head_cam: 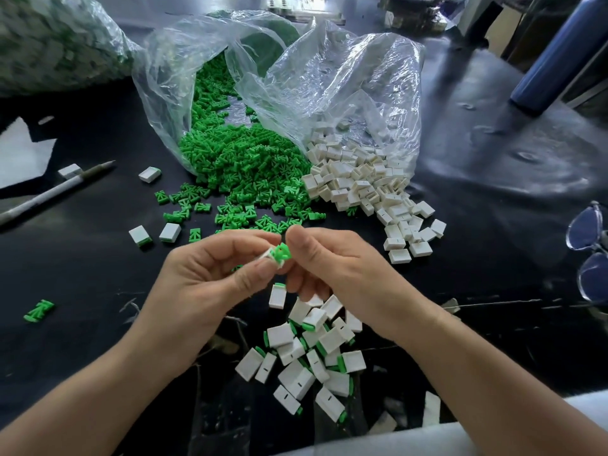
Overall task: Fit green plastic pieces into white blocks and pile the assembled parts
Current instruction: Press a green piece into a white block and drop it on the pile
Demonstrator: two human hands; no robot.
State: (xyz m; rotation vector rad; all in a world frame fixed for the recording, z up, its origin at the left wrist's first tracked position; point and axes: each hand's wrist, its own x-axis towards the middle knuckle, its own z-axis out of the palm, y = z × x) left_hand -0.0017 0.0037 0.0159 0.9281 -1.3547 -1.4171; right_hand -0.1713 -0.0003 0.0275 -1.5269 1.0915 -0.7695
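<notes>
My left hand (217,271) pinches a small white block (270,258) with a green plastic piece (282,252) sitting at its end. My right hand (332,258) meets it from the right, fingertips curled onto the green piece. Both hands hover above a pile of assembled white-and-green parts (312,353) on the black table. Beyond them lies a heap of loose green pieces (243,162) spilling from a clear bag, and to its right a heap of loose white blocks (365,182).
A clear plastic bag (329,80) covers the backs of both heaps. A pen (49,195) lies at the left, with stray assembled parts (149,174) near it. Glasses (589,251) sit at the right edge, a blue bottle (559,54) at the back right.
</notes>
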